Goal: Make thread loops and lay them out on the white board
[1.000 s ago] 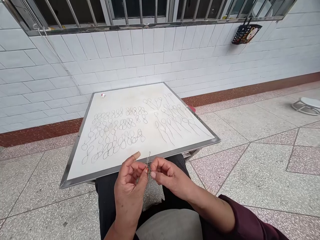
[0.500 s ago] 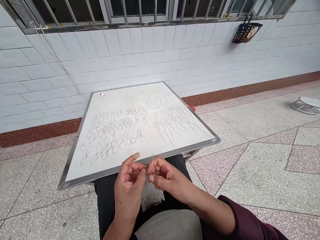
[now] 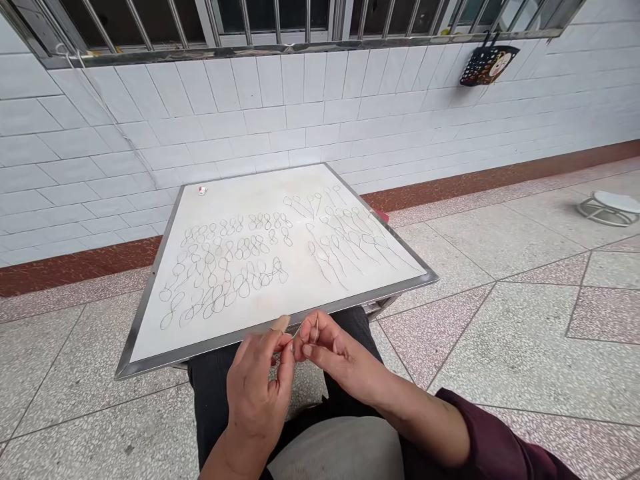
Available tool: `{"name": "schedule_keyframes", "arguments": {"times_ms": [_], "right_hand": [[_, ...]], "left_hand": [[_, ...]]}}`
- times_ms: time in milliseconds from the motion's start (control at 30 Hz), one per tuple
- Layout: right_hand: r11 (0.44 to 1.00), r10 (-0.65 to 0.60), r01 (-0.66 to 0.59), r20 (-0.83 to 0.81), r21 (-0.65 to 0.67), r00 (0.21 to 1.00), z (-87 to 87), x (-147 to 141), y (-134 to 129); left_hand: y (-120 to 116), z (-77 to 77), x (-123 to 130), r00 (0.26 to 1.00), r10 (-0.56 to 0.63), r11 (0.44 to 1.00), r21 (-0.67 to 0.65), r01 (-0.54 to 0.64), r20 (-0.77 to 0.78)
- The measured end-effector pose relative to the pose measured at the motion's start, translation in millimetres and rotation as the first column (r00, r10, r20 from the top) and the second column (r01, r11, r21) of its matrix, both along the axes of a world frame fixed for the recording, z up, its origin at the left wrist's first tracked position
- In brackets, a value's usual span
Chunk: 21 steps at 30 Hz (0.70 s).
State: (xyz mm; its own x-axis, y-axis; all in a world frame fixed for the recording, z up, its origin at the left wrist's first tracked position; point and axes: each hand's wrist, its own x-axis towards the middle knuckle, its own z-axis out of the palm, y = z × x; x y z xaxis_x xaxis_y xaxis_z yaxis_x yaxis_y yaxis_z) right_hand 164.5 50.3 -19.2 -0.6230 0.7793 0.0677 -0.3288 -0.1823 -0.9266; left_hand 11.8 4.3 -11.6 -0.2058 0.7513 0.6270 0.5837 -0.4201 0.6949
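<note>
My left hand [image 3: 261, 377] and my right hand [image 3: 337, 353] meet above my lap, just in front of the table's near edge. Between their fingertips runs a thin wire [image 3: 317, 329], bent into a curve that rises over my right fingers. Both hands pinch it; its lower part is hidden by the fingers. A tan wrap covers one left fingertip. On the white tabletop [image 3: 250, 190] lie rows of wire figure-eights [image 3: 245, 283] at the left. At the right are several wire pieces with a single loop and long tails [image 3: 335, 250].
A small white and red item [image 3: 203, 191] sits at the table's far left corner. Behind stands a white tiled wall [image 3: 225, 133] under a barred window. A dotted bag [image 3: 487, 65] hangs at the right. A round stool [image 3: 609, 207] stands on the floor to the right.
My left hand has turned over so its back shows more, and its fingers have closed in. The wire's curve has shifted right over my right fingers.
</note>
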Motion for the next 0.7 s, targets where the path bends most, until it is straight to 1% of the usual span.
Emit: {"name": "schedule_keyframes", "arguments": {"times_ms": [67,133,200,267,333,400,467,500,533,600,633,700], "right_hand": [[1.000,0.006,-0.007,-0.038,-0.022,0.999,0.0,0.3,-0.1],[1.000,0.009,-0.009,-0.040,-0.010,0.999,-0.4,1.3,0.2],[1.000,0.008,-0.008,0.005,0.014,1.000,-0.7,2.5,0.7],[1.000,0.001,-0.003,0.072,0.024,0.997,-0.7,3.3,1.2],[1.000,0.003,-0.002,0.087,-0.015,0.996,-0.9,3.5,1.7],[0.995,0.026,-0.021,0.050,-0.098,0.998,-1.4,3.1,2.1],[0.987,0.044,-0.041,0.021,-0.156,0.999,-1.6,2.7,2.3],[0.988,0.049,-0.044,0.030,-0.150,0.998,-1.6,2.5,2.3],[0.992,0.046,-0.039,0.053,-0.121,0.998,-1.5,2.3,2.1],[1.000,0.022,-0.020,0.106,-0.020,0.994,-1.9,1.7,1.3],[0.999,0.003,-0.009,0.127,0.040,0.992,-2.6,1.2,0.5],[0.988,-0.054,0.031,0.146,0.154,0.988,-5.7,-0.3,-1.3]], "left_hand": [[1.1,0.5,-2.8,0.995,-0.034,0.997,0.060,0.040,-0.090],[1.8,0.6,-5.8,0.988,-0.067,0.993,0.090,0.080,-0.140],[1.5,-0.6,-9.3,0.984,-0.097,0.989,0.093,0.112,-0.147],[0.2,-3.0,-13.5,0.986,-0.115,0.990,0.063,0.123,-0.120],[-1.8,-6.6,-18.1,0.990,-0.111,0.993,0.027,0.113,-0.084],[-3.8,-10.6,-22.2,0.990,-0.109,0.993,0.024,0.112,-0.088],[-4.7,-13.8,-24.9,0.979,-0.119,0.987,0.090,0.135,-0.167],[-4.6,-14.7,-25.4,0.965,-0.120,0.978,0.141,0.156,-0.233],[-3.9,-15.0,-25.2,0.945,-0.112,0.964,0.197,0.178,-0.306],[-1.5,-13.7,-23.4,0.894,-0.069,0.930,0.295,0.218,-0.443],[0.1,-12.4,-22.0,0.869,-0.046,0.917,0.325,0.233,-0.492],[2.9,-9.5,-19.1,0.842,-0.018,0.905,0.350,0.243,-0.540]]}}
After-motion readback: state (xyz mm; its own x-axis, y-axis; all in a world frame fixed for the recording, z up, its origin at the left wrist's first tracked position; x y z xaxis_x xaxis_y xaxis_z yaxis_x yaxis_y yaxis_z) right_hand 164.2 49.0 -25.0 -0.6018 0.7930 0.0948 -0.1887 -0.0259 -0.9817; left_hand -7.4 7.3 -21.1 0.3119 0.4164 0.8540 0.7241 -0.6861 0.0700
